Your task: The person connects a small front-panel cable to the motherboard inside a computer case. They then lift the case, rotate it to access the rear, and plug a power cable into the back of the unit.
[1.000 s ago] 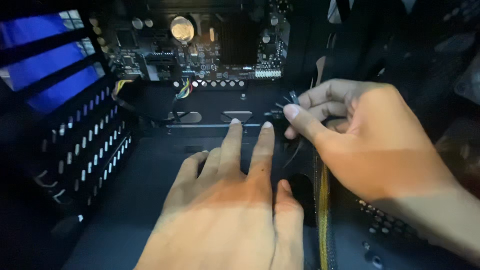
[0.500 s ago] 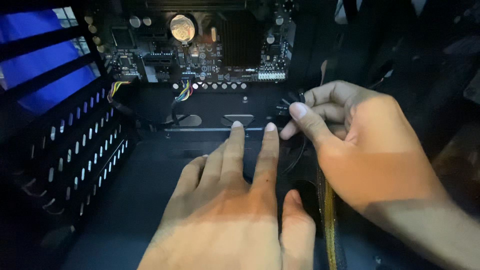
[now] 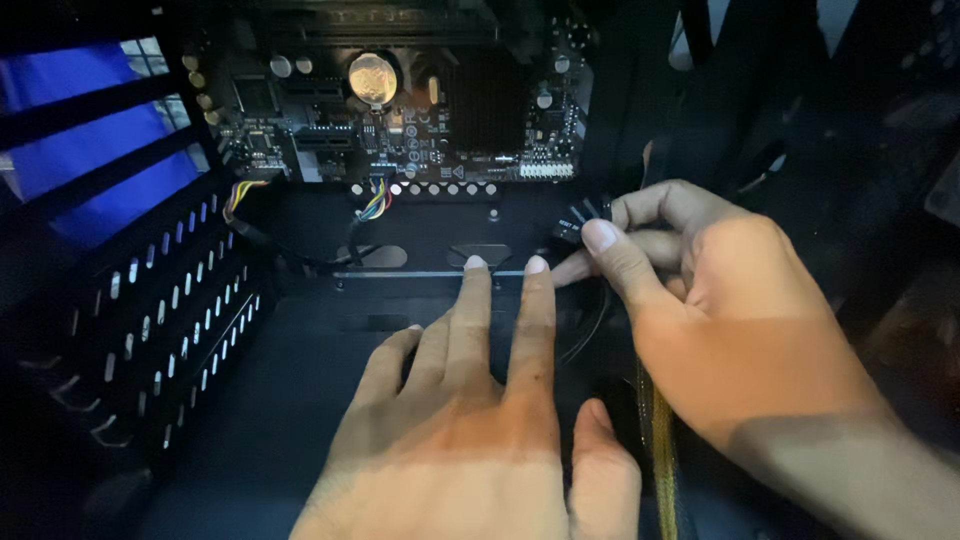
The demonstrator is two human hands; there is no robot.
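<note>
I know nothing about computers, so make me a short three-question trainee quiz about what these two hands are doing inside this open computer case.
1. True or false: the left hand lies flat, fingers spread, on the dark floor of the computer case.
2. Which does the right hand pinch? A) the round coin battery B) a small black cable connector C) a screwdriver
3. Fill in: the motherboard sits at the ____ of the picture, beyond both hands.

Key: 1 true; 2 B, held between thumb and fingertips just below the board's lower edge; 3 top.
</note>
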